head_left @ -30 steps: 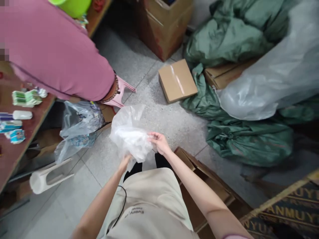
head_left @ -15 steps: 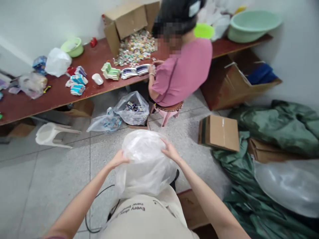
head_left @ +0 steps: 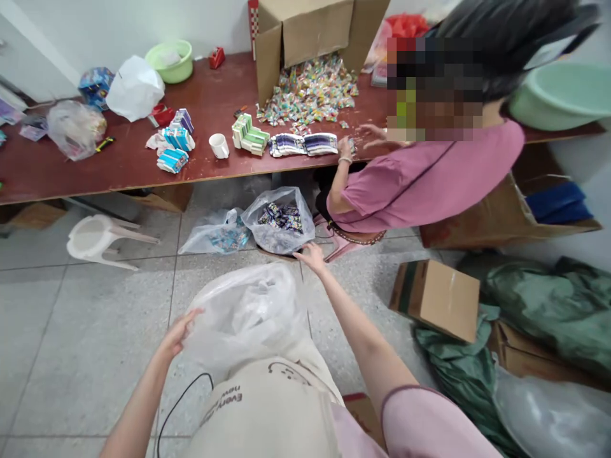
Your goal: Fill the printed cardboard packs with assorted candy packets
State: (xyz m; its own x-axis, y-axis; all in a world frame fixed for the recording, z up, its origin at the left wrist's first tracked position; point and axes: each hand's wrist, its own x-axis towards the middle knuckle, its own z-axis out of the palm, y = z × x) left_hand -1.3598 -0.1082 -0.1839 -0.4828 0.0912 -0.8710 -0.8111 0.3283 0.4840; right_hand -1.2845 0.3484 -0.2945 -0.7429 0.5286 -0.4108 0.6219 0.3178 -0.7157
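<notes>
A large clear plastic bag (head_left: 238, 312), its mouth spread wide, sits in front of my lap. My left hand (head_left: 180, 332) is closed on the left edge of this bag. Stretched out forward, my right hand (head_left: 312, 258) is off the bag with its fingers apart. It is at the lower right edge of another clear bag (head_left: 281, 238), which holds dark purple packets (head_left: 284, 218) and stands in a low cardboard box on the floor. Whether the fingertips touch that box or bag I cannot tell. Left of it lies a clear bag of blue packets (head_left: 231, 238).
A person in a pink top (head_left: 429, 178) sits at the long red-brown table (head_left: 143, 149), hands near rows of packets (head_left: 305, 144). Wrapped sweets (head_left: 310, 95) spill from a big carton (head_left: 317, 32). A white stool (head_left: 90, 238) stands left; a cardboard box (head_left: 449, 299) and green sacks (head_left: 548, 299) lie right.
My right hand has left the large bag and reached forward to the bag of purple packets. My left hand has moved left, widening the large bag's mouth. The view has shifted.
</notes>
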